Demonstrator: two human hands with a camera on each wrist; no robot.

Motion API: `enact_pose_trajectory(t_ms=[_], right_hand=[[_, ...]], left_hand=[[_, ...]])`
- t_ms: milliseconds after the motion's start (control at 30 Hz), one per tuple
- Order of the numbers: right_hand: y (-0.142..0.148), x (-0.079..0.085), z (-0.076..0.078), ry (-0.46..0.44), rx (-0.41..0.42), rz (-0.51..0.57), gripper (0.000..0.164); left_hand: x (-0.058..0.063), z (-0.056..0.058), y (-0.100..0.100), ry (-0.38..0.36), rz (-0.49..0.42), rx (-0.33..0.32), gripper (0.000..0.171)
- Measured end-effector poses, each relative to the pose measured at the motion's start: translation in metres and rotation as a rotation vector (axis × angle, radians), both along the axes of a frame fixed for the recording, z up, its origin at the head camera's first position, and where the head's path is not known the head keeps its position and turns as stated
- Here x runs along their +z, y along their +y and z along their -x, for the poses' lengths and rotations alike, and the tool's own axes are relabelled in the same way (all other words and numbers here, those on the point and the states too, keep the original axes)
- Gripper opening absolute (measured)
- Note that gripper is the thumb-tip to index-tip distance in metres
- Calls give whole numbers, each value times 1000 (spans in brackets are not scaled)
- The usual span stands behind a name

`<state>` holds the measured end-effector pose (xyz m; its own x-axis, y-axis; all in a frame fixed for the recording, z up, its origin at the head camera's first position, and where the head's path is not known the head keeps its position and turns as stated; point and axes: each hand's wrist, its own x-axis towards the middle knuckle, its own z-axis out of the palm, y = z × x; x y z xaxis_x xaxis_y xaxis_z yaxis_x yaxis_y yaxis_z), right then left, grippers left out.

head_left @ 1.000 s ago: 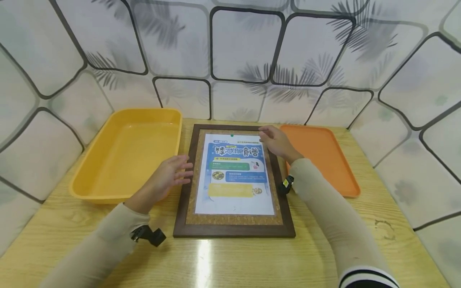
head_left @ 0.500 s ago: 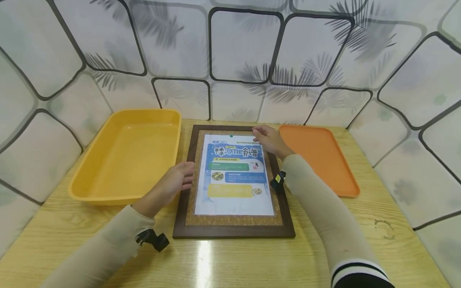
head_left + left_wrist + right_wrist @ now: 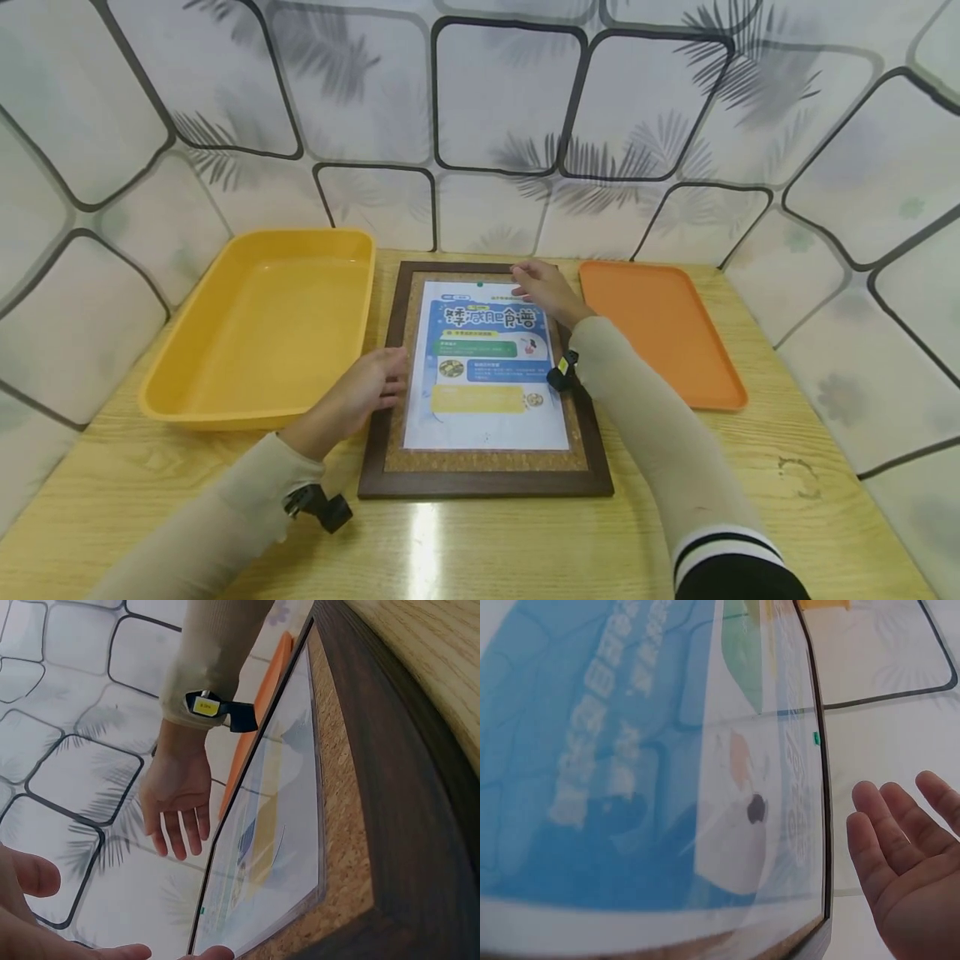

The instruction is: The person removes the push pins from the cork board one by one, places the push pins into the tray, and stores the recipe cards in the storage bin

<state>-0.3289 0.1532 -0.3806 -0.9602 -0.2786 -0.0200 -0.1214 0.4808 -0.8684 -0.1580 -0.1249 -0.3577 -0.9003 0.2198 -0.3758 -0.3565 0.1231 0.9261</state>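
Observation:
A corkboard (image 3: 486, 461) with a dark brown frame lies flat on the table in the head view. A printed sheet (image 3: 487, 429) in clear plastic covers most of it, with a small green pin (image 3: 480, 284) at the sheet's top edge. My left hand (image 3: 363, 392), fingers loosely bent, hovers at the frame's left side and holds nothing. My right hand (image 3: 546, 290) is over the frame's top right corner, its fingers relaxed and nothing in them. In the right wrist view, the fingers (image 3: 900, 840) stand apart from the board's edge. The left wrist view shows only part of my left hand.
A deep yellow tray (image 3: 262, 412) stands left of the board, close to my left forearm. To the right, a flat orange tray (image 3: 660, 325) lies partly behind my right arm. Patterned white walls (image 3: 502, 100) enclose the wooden table (image 3: 517, 546) at the back and sides.
My right hand has moved left along the top of the board. The left hand has come slightly down and right, now overlapping the frame's left side. The board has hardly moved.

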Motion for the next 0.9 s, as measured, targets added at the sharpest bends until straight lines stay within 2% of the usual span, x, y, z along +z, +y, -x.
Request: enact_pose_trajectory(t_ms=[167, 367, 567, 900], right_hand=[[-4, -7, 6, 8, 1, -27, 43], [-9, -14, 14, 9, -46, -124, 40], [-15, -17, 21, 2, -81, -185, 36], [-24, -21, 28, 84, -42, -338, 37]], left_hand=[[-1, -2, 2, -12, 2, -2, 60], [-1, -3, 3, -16, 20, -21, 59], [-3, 0, 3, -34, 37, 0, 59], [-7, 6, 6, -77, 37, 42, 57]])
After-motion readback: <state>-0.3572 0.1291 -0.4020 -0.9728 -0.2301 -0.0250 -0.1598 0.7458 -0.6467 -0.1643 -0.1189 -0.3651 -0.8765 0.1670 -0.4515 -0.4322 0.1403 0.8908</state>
